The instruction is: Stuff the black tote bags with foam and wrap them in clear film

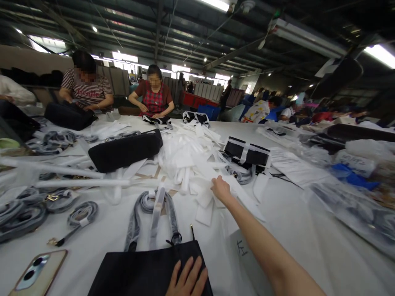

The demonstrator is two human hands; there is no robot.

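A black handbag (pixel 148 269) lies in front of me, its two handles (pixel 135 222) sleeved in clear plastic and laid away from me. On the bag's near right part rests my left hand (pixel 187 279), flat with its fingers spread. My right hand (pixel 220 189) reaches out to a heap of white packing sheets (pixel 188 152). Its fingers are curled together at the edge of a white packing sheet (pixel 203 192); the fingertips are partly hidden. A white strip (pixel 158 209) lies between the handles.
Coiled straps (pixel 83 214) and a phone (pixel 38 273) lie at left. Other black bags (pixel 126 151) (pixel 247 152) sit farther off. Plastic bags (pixel 354 205) cover the right side. Across the table, co-workers (pixel 154 96) (pixel 88 88) handle bags. A grey-white panel (pixel 247 259) is under my right arm.
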